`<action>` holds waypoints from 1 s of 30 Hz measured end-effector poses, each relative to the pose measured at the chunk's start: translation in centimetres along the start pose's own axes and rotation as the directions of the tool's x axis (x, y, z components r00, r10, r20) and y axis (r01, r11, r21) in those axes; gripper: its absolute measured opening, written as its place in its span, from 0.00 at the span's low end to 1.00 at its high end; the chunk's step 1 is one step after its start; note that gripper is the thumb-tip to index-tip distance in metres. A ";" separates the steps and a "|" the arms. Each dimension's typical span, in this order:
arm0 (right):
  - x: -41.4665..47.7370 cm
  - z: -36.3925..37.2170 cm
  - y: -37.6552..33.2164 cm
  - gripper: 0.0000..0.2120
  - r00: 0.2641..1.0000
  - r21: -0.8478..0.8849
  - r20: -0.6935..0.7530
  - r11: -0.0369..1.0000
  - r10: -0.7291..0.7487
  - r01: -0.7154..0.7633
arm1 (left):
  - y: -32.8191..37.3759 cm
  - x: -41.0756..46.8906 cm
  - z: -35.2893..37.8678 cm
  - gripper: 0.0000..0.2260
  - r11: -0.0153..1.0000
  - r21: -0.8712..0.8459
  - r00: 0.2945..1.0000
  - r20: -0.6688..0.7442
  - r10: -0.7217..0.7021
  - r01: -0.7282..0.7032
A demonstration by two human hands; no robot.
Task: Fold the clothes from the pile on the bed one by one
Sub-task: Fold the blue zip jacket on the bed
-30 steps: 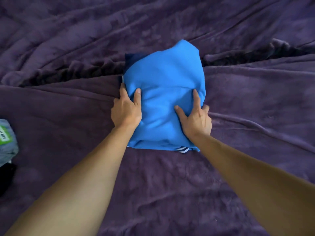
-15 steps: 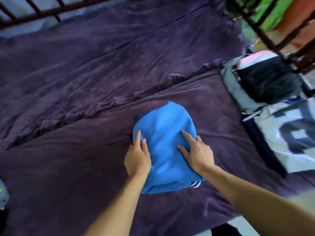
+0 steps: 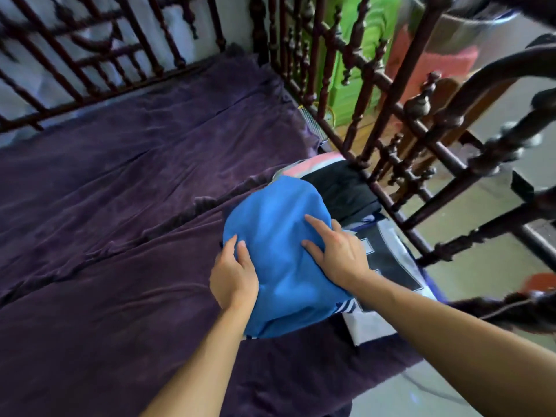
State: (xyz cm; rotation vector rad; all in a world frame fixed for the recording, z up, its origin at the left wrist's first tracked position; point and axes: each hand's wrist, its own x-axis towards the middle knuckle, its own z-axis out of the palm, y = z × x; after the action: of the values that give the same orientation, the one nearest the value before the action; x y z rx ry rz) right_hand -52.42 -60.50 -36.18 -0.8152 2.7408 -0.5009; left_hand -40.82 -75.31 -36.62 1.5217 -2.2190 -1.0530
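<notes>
The blue folded garment (image 3: 279, 257) has gone right since a second ago. It sat mid-bed then; now its right side overlaps the folded stack at the bed's right edge. Our view swung up and right too, so the bed rail (image 3: 376, 121) now fills the far and right of the frame.

Hands: both have hold of the garment, one per side.
- Left hand (image 3: 233, 276) is on the left edge. The thumb and a fingertip lie on top, and the remaining fingers are tucked out of sight round the edge.
- Right hand (image 3: 340, 251) is on the right edge. The index finger is stretched across the top, the thumb is pressed on the cloth nearer us, and the other fingers are curled over the side.
- Same grip as before, just relocated.

Garment position: near-right part of the bed. Its left half is over the purple blanket (image 3: 120, 221), and its right half is over a grey-white top with a dark print (image 3: 388, 260). We cannot tell whether it is lifted clear or resting (the right of the frame is motion-blurred).

Just beyond it lies a black folded piece (image 3: 340, 188) with a pink one (image 3: 319, 162) at its far side, both against the rail. A green surface (image 3: 361, 40) shows through the rail spindles, blurred.
</notes>
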 end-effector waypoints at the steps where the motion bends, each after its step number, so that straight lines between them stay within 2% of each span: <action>1: 1.0 -1.3 1.0 0.26 1.000 -0.004 -0.016 1.000 -0.005 0.005 | 1.7 0.0 0.7 0.16 1.000 -0.020 1.000 -0.009 0.013 -0.013; 5: 6.0 -5.6 4.7 0.26 0.993 -0.044 -0.100 0.997 -0.060 0.056 | 7.5 1.1 3.7 0.17 0.986 -0.099 0.990 -0.061 0.126 -0.131; 9: 12.2 -8.3 8.5 0.26 0.988 -0.126 -0.142 0.991 -0.054 0.036 | 11.8 3.3 8.1 0.18 0.986 -0.120 0.992 -0.056 0.114 -0.120; 12: 16.0 -7.6 12.2 0.28 0.999 -0.142 0.001 0.988 0.054 -0.054 | 12.6 5.2 12.2 0.21 0.995 -0.089 0.987 0.154 0.048 -0.035; 14: 17.0 -5.8 13.7 0.31 0.991 -0.178 0.073 0.979 0.110 -0.096 | 11.7 6.5 14.5 0.25 0.999 0.029 0.963 0.268 0.032 -0.041; 15: 17.1 -4.6 14.1 0.32 0.991 -0.208 0.072 0.974 0.113 -0.096 | 11.1 7.2 15.6 0.25 0.983 0.115 0.958 0.263 0.111 -0.146; 16: 17.0 -3.2 14.2 0.32 0.992 -0.240 0.075 0.968 0.102 -0.081 | 10.6 8.0 16.6 0.25 0.931 0.204 0.936 0.247 0.250 -0.303; 18: 16.4 -0.3 14.2 0.33 0.986 -0.285 0.133 0.957 0.097 -0.055 | 9.8 9.5 18.5 0.25 0.746 0.338 0.816 0.313 0.486 -0.573; 19: 16.1 1.1 14.4 0.34 0.978 -0.290 0.166 0.954 0.124 -0.072 | 9.4 10.3 19.4 0.26 0.656 0.390 0.761 0.392 0.517 -0.646; 20: 15.9 2.3 14.7 0.35 0.969 -0.288 0.184 0.952 0.165 -0.107 | 8.9 11.1 20.1 0.26 0.589 0.427 0.724 0.477 0.498 -0.686; 22: 16.0 4.5 15.4 0.37 0.962 -0.298 0.155 0.939 0.224 -0.171 | 7.4 12.8 21.6 0.26 0.543 0.464 0.702 0.587 0.403 -0.700; 25: 17.1 7.2 15.8 0.37 0.960 -0.321 0.133 0.927 0.248 -0.195 | 5.5 14.9 23.7 0.26 0.542 0.480 0.705 0.618 0.349 -0.690; 30: 17.9 10.0 15.9 0.36 0.944 -0.332 0.143 0.913 0.297 -0.237 | 3.9 16.3 26.0 0.26 0.544 0.474 0.700 0.623 0.348 -0.693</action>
State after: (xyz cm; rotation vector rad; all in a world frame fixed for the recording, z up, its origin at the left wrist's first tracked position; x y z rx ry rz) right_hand -71.54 -60.67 -53.78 -0.5009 2.7230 0.0661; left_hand -65.26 -78.11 -55.37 0.5893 -3.3752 -0.3900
